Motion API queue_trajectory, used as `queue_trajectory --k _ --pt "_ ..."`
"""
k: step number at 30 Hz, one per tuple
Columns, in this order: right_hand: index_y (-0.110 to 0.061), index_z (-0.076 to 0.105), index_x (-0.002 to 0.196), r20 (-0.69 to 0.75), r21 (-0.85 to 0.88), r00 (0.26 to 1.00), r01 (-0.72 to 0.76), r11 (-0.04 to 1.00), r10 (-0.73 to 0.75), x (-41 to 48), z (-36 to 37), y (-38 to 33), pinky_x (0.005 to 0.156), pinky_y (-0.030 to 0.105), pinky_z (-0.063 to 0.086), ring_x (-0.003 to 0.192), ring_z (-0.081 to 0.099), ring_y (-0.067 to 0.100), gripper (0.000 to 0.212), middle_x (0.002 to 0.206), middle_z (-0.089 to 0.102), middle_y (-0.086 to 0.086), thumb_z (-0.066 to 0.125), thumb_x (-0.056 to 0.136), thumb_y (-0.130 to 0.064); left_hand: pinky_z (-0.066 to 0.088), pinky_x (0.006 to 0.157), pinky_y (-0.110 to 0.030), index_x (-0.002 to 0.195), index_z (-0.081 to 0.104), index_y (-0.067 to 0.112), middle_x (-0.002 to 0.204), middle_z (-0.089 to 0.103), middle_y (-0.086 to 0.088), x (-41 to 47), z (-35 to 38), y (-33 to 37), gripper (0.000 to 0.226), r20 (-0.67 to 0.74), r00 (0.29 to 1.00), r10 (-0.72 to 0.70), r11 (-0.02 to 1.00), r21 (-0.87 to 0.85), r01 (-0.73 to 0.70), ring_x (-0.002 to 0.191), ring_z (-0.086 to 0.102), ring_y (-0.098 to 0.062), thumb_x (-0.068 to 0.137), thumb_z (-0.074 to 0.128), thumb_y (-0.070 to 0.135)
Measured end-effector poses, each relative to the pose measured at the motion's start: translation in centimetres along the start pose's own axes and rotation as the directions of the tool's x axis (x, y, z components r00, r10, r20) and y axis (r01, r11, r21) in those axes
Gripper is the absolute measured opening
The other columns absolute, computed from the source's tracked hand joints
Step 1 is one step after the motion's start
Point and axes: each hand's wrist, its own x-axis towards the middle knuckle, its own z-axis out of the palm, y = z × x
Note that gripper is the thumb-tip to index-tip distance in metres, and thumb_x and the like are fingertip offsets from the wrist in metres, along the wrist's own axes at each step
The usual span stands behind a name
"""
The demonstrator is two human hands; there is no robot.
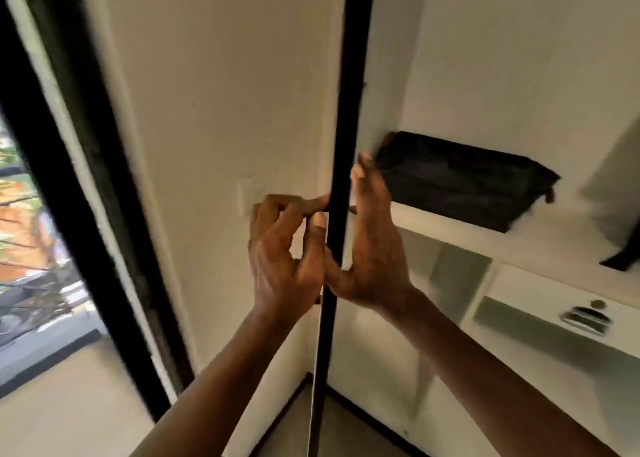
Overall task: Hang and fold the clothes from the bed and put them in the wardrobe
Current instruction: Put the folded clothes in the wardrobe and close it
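Far to the left of the hands, a window [31, 249] with a thick black frame shows blurred greenery and a street outside. A pale wall [225, 93] lies between it and the hands. The left hand [287, 249] grips the black upright edge of the wardrobe door [346, 110]. Its fingers are curled, the forefinger hooks round the edge and the thumb presses on the near face. Just across that edge, the right hand [374, 249] is held flat with its fingers straight and pointing up. Its thumb touches the edge close to the left hand.

Right of the hands, the wardrobe [502, 58] stands open. A black folded bundle [457, 179] lies on a white shelf [554, 245] just beyond the right fingertips. Whether it is clothing or a bag cannot be told. Below the shelf, to the lower right, a white drawer [540, 297] carries a metal handle [585, 316].
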Motion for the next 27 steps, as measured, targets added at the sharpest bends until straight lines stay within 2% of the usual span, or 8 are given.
queue_trajectory --k 3,6,9,11,14,18,23,27 --pt "0.005 0.027 0.148 -0.046 -0.228 0.997 0.047 0.973 -0.059 -1.9 -6.1 3.3 0.122 0.036 0.032 0.159 0.014 0.027 0.072 0.161 0.02 0.034 0.062 0.092 -0.024 0.047 0.102 -0.04 0.122 0.07 0.013 0.132 0.056 -0.009 0.9 5.8 0.5 0.03 0.134 0.973 0.189 0.982 -0.03 -0.186 0.128 0.053 -0.026 0.092 0.07 0.017" --pt "0.002 0.04 0.15 0.025 -0.502 0.998 0.068 0.862 -0.064 -4.2 -11.5 7.6 0.125 0.047 0.028 0.154 0.023 0.045 0.061 0.162 0.022 0.025 0.056 0.096 -0.022 0.039 0.116 -0.051 0.142 0.054 0.003 0.159 0.039 -0.017 1.4 13.0 0.5 0.059 0.281 0.907 0.314 0.949 -0.105 -0.296 0.151 0.035 -0.03 0.093 0.071 0.032" --pt "-0.003 0.044 0.154 0.088 -0.655 0.996 0.031 0.755 0.036 -6.7 -15.4 11.7 0.124 0.047 0.028 0.155 0.02 0.046 0.055 0.169 0.017 0.014 0.047 0.103 -0.024 0.028 0.121 -0.06 0.154 0.039 -0.001 0.168 0.021 -0.024 1.4 20.3 0.5 0.088 0.361 0.841 0.403 0.913 -0.093 -0.398 0.159 0.017 -0.037 0.096 0.046 0.064" --pt "-0.005 0.037 0.157 0.088 -0.716 0.992 -0.001 0.698 0.092 -7.9 -17.6 14.3 0.119 0.048 0.036 0.157 0.015 0.041 0.057 0.17 0.014 0.011 0.049 0.105 -0.023 0.023 0.121 -0.066 0.156 0.031 -0.006 0.167 0.016 -0.031 1.3 25.2 0.8 0.097 0.361 0.815 0.453 0.887 -0.09 -0.453 0.158 0.013 -0.044 0.097 0.029 0.071" --pt "-0.007 0.036 0.158 0.05 -0.751 0.986 -0.067 0.657 0.158 -8.3 -19.6 17.6 0.114 0.046 0.039 0.158 0.016 0.037 0.059 0.169 0.022 0.01 0.055 0.104 -0.023 0.017 0.12 -0.071 0.156 0.028 -0.009 0.166 0.013 -0.036 1.0 30.9 0.8 0.097 0.32 0.826 0.464 0.879 -0.052 -0.474 0.156 0.01 -0.05 0.097 0.025 0.068" --pt "-0.006 0.032 0.16 0.019 -0.735 0.963 -0.17 0.656 0.27 -8.6 -20.2 21.4 0.116 0.045 0.039 0.159 0.016 0.032 0.061 0.171 0.02 0.008 0.052 0.105 -0.023 0.012 0.12 -0.074 0.155 0.03 -0.009 0.164 0.016 -0.038 0.9 36.5 0.1 0.093 0.278 0.831 0.482 0.868 -0.019 -0.497 0.154 0.012 -0.055 0.091 0.042 0.056" --pt "-0.011 0.02 0.165 -0.04 -0.701 0.901 -0.334 0.63 0.433 -8.7 -19.9 25.1 0.119 0.04 0.039 0.16 0.015 0.024 0.068 0.174 0.006 -0.001 0.05 0.105 -0.021 0.009 0.121 -0.073 0.157 0.029 -0.005 0.166 0.017 -0.033 1.3 42.3 -0.5 0.096 0.238 0.846 0.477 0.872 -0.004 -0.49 0.156 0.009 -0.049 0.094 0.025 0.067" --pt "-0.014 0.016 0.165 -0.067 -0.67 0.857 -0.418 0.614 0.51 -7.8 -19.7 27.0 0.102 0.037 0.054 0.149 0.039 0.023 0.076 0.174 -0.002 -0.006 0.053 0.099 -0.014 0.01 0.123 -0.068 0.159 0.034 0.001 0.167 0.019 -0.027 1.7 45.4 -1.8 0.088 0.242 0.849 0.469 0.869 0.046 -0.493 0.157 0.009 -0.043 0.093 0.041 0.059"
